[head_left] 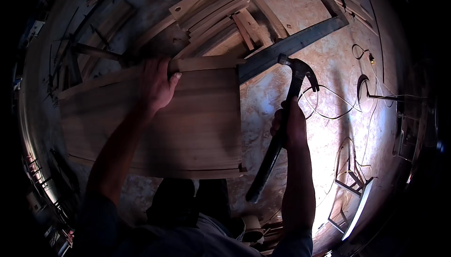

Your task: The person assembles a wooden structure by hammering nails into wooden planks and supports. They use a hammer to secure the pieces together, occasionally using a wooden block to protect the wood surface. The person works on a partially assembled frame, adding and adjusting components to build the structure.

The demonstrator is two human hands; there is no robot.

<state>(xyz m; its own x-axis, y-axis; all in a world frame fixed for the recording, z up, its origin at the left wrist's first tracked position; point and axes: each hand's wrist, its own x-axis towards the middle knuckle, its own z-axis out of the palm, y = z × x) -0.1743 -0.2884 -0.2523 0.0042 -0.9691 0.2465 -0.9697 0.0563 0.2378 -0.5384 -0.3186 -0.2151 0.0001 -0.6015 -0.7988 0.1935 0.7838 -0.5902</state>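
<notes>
A large wooden panel (202, 111) with raised strips along its far and near edges lies in front of me, above my legs. My left hand (157, 88) is on its far edge strip (206, 63), the fingers curled over the edge and the thumb toward the panel's face. The fingertips are hidden behind the wood. To the right of the panel, my right hand (295, 124) grips a dark claw hammer (268, 165) by the middle of its handle. The hammer's head points away from me, its claw turned to the right, apart from the panel.
Past the panel lie several stacked boards (213, 10) and a grey metal bar (293, 43) set at a slant. Loose cables (336, 111) loop over the floor on the right. A bright work lamp (358, 210) on a frame stands at the lower right.
</notes>
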